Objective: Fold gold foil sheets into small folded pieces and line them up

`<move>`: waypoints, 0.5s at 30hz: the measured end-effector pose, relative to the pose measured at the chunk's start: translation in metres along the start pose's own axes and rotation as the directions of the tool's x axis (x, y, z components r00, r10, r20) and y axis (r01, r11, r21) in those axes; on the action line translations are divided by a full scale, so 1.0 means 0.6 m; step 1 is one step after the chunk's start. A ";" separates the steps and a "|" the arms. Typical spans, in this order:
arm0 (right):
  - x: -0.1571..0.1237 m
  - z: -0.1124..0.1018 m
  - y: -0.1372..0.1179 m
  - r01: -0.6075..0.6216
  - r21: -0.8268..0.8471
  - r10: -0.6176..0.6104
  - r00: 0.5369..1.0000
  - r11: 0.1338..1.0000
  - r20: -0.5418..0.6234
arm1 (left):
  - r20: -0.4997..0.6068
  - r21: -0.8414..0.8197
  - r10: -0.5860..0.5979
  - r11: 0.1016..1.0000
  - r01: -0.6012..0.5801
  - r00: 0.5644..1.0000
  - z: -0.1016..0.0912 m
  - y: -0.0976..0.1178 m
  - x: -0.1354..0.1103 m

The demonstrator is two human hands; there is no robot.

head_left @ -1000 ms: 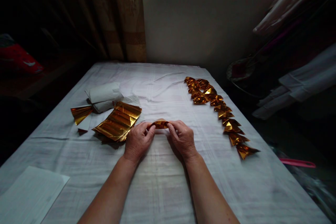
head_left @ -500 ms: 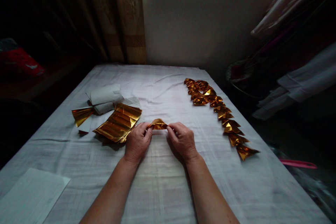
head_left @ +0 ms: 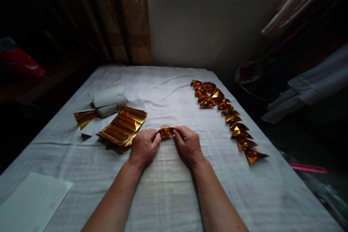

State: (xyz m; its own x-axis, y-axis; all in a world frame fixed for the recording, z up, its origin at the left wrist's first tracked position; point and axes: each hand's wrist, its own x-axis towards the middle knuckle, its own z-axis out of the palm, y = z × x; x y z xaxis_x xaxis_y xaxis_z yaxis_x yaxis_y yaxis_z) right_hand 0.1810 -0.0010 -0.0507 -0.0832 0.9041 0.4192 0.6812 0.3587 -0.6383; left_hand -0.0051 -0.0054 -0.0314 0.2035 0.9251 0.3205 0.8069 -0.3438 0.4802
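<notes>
A small folded piece of gold foil paper (head_left: 166, 132) is stretched between my two hands, just above the white cloth. Its left end is pinched by the thumb and fingers of my left hand (head_left: 145, 145). At the opposite end, my right hand (head_left: 189, 144) is closed on it in the same way. Left of my left hand lies a fanned stack of gold foil sheets (head_left: 123, 126), partly overlapped by that hand. To the right, folded gold foil pieces (head_left: 239, 131) lie in a long overlapping row, bunched at its far end.
White paper (head_left: 108, 98) and a loose gold sheet (head_left: 85, 119) lie behind the stack. A pale sheet (head_left: 35, 201) rests at the near left of the cloth-covered table (head_left: 168, 195). Beyond are a curtain (head_left: 133, 18) and wall; a pink handle (head_left: 308, 168) shows at right.
The folded foil piece has turned in my fingers, its peaked top now looking flatter. My left hand has shifted slightly right, closer to my right hand.
</notes>
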 end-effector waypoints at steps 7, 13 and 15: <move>0.000 -0.002 -0.001 0.021 0.020 -0.021 0.999 1.000 0.029 | 0.045 0.017 -0.025 1.000 0.024 0.999 -0.004 -0.001 0.004; -0.001 0.001 -0.001 0.045 0.037 -0.046 0.997 0.998 0.054 | -0.048 -0.019 -0.135 0.991 0.134 0.990 0.000 -0.005 0.003; -0.001 0.002 -0.002 0.047 0.030 -0.049 0.997 0.998 0.057 | -0.068 -0.054 -0.106 0.993 0.102 0.992 0.003 -0.008 0.001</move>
State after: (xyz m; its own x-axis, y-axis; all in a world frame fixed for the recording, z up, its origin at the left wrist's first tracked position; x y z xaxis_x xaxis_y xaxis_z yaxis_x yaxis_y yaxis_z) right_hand 0.1795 -0.0018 -0.0511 -0.1576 0.8972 0.4126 0.6543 0.4078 -0.6368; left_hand -0.0080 -0.0030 -0.0347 0.0786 0.9432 0.3228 0.7921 -0.2557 0.5542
